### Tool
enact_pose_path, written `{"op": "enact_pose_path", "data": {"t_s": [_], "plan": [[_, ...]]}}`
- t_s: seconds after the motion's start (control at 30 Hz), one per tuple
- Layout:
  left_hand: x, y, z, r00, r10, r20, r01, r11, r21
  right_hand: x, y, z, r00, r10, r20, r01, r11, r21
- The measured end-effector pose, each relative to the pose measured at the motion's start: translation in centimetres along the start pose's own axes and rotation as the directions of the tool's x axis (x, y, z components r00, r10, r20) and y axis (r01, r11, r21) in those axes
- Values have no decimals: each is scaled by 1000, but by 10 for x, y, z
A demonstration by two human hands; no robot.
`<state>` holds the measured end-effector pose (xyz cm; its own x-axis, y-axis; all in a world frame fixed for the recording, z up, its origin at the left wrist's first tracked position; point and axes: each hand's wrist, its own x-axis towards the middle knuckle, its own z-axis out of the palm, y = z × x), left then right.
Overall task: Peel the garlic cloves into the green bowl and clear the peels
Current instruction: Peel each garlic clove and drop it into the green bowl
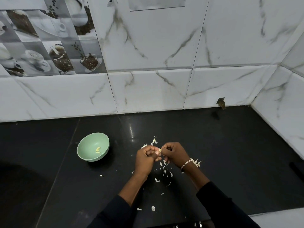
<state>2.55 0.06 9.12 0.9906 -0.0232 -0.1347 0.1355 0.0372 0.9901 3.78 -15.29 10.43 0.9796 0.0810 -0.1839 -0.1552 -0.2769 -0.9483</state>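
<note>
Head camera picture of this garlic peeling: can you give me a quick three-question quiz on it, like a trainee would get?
1. True or false: the green bowl is empty.
2. Where do most peels lie? A) in the bowl B) on the black counter C) on a plate
3. Fill in: the left hand and right hand together pinch one garlic ____.
Key: 1 false, peeled garlic lies in it; 2 B; 3 clove.

The left sleeve [113, 213] and right sleeve [227, 206] are long, dark and plain. 1 silver chain bracelet [186, 163] circles the wrist of the right hand [174, 153].
</note>
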Motion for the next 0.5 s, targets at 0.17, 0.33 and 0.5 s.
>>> {"op": "enact_pose_path", "data": {"t_s": [0.17,0.33,0.5], "plan": [[-3,2,3,996,89,19,-90,992,91,1,2,7,995,38,-90,-33,997,63],[1,2,-1,996,88,29,-92,986,140,1,-1,5,998,10,-59,-5,996,89],[4,6,-2,999,37,35,-39,998,55,1,-1,6,998,12,-58,-7,996,91]]}}
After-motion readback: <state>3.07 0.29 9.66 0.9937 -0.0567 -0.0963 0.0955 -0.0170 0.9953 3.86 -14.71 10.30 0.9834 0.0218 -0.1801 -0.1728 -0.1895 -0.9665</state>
